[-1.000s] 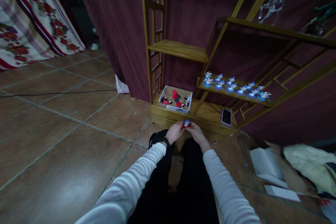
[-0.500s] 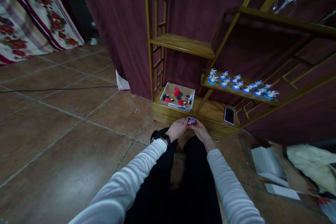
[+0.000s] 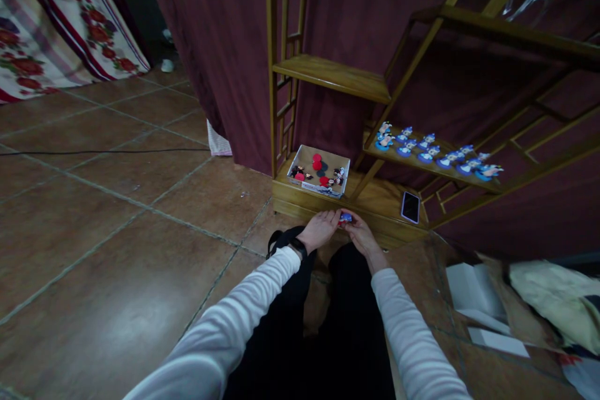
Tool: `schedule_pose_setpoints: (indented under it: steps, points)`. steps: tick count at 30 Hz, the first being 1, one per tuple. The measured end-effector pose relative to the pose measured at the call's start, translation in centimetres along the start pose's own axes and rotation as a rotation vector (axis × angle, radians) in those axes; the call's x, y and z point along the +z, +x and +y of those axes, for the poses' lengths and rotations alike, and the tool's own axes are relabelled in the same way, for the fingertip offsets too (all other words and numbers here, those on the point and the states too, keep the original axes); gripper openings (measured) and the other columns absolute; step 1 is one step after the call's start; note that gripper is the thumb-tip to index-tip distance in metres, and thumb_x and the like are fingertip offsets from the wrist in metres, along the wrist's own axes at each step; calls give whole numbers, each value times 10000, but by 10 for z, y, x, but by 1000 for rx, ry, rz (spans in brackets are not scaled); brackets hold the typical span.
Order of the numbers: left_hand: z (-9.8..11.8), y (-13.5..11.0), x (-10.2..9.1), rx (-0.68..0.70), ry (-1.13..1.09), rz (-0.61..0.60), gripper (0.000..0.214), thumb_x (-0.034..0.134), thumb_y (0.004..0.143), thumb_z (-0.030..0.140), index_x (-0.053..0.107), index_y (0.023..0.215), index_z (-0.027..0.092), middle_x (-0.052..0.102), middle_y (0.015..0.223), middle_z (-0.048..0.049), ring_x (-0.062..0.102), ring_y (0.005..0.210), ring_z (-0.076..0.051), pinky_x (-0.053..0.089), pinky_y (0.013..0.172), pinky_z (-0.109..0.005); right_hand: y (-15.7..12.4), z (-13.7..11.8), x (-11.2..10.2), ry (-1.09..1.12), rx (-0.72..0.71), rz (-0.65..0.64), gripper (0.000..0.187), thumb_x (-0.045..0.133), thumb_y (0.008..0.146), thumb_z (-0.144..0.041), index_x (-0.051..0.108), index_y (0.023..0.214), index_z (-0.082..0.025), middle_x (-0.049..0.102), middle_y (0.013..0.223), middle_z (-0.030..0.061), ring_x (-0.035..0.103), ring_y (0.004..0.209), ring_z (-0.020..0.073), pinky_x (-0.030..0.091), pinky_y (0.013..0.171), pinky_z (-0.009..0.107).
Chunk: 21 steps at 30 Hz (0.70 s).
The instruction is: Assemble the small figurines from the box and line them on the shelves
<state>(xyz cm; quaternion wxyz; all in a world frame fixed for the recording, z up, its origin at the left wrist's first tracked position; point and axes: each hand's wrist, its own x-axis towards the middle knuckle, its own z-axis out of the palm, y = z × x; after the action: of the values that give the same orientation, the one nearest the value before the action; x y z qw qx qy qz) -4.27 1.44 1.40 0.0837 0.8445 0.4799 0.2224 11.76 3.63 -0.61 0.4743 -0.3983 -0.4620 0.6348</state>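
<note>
Between my fingertips is a small figurine (image 3: 345, 218) with blue and red parts, held in front of the low wooden ledge. My left hand (image 3: 321, 229), a dark band on its wrist, is closed on the figurine's left side. My right hand (image 3: 363, 234) grips it from the right. The fingers cover much of it. Just beyond my hands, a shallow cardboard box (image 3: 294, 185) holds several small red, black and white figure pieces. Several blue and white figurines (image 3: 429, 154) stand in two rows on the shelf to the right.
A phone (image 3: 410, 207) lies on the ledge at the right. The wooden shelf unit (image 3: 332, 79) stands against a dark red curtain (image 3: 225, 62). White box pieces (image 3: 475, 290) and a pale cloth (image 3: 553, 294) lie on the tiled floor at right. A cable (image 3: 103, 152) crosses the floor at left.
The camera view has shifted slightly. Both hands stay on the figurine, turned a little between the fingers. The box and the shelf figurines look unchanged.
</note>
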Motion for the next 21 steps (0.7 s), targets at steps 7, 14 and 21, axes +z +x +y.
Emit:
schedule_pose_setpoints:
  steps: [7, 14, 21]
  points:
    - [0, -1, -1, 22, 40, -20, 418, 340, 880, 167, 393, 1291, 107, 542, 1166, -182, 507, 1091, -265, 348, 926, -391, -1, 2, -1, 8, 12, 12, 506, 684, 546, -159, 637, 1040, -257, 649, 1036, 12, 582, 897, 170, 451, 875, 336]
    - [1, -3, 1, -7, -6, 6, 412, 359, 881, 192, 402, 1282, 109, 555, 1132, -181, 521, 1071, -255, 372, 911, -387, -1, 3, 1, -8, 4, 18, 499, 713, 536, -196, 641, 1027, -252, 644, 1074, 17, 574, 964, 184, 423, 935, 363]
    - [-1, -1, -2, -145, -283, 28, 361, 407, 874, 263, 479, 1217, 178, 580, 1064, -115, 573, 952, -212, 434, 847, -324, -1, -2, 6, 53, 31, 21, 465, 760, 522, -234, 653, 974, -234, 666, 1048, 33, 594, 969, 191, 429, 919, 360]
